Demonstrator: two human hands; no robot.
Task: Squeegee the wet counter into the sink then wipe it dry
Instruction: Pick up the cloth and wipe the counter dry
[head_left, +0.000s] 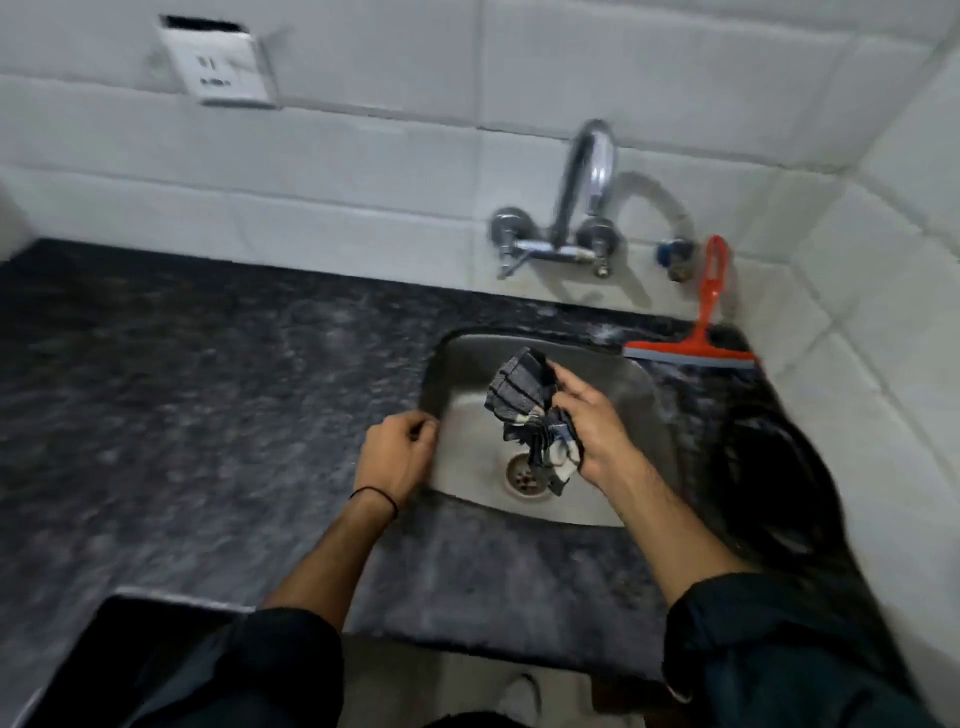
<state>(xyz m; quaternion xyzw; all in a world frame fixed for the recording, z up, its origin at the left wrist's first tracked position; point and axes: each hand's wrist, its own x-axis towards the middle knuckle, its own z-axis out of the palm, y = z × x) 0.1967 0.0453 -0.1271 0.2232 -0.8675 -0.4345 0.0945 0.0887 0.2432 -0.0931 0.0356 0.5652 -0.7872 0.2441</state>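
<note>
Gripping the bunched cloth (524, 410) over the sink (636, 395), the right hand (592, 421) has the wet counter (208, 389) off to its left, past the loosely curled, empty left hand (397, 449).

white tiled wall (415, 130) meets a second tiled wall at the right corner; loose socket plate (221, 67) upper left; chrome wall tap (582, 208); dim lighting.

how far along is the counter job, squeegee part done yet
Squeegeeing looks finished: the squeegee is set down behind the sink, leaning on the wall. In hand: the right hand holds a bunched cloth over the sink, while the left hand is empty at the sink's edge. Left: wiping the counter dry; blur hides whether it is wet.
</note>
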